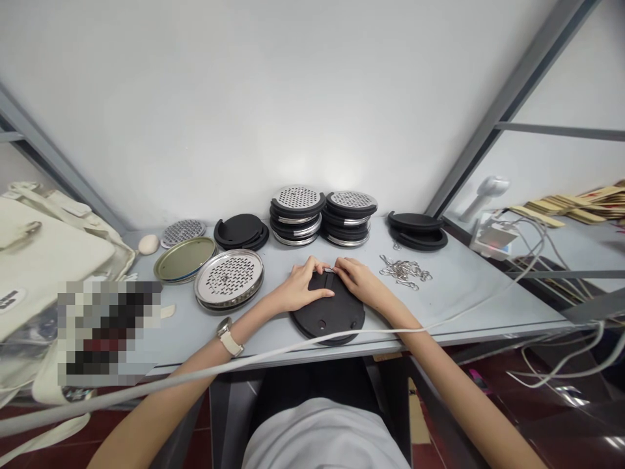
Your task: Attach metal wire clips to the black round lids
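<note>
A round black plate (328, 312) lies flat near the table's front edge, with a small hole and a knob on its lower part. My left hand (305, 285) grips its upper left side, thumb stretched over the top face and fingers at the far rim. On the upper right side, my right hand (355, 277) presses bent fingers against the far rim. Between the fingertips of both hands shows a small shiny piece, too small to make out fully. To the right lies a loose pile of metal clips (405, 270).
Behind stand two stacks of perforated metal discs and black plates (297, 212) (349, 215). More black plates (417, 229) sit back right. Left are a grater disc (233, 277) and a green lid (185, 258). A white cable (273, 358) crosses in front of my forearms.
</note>
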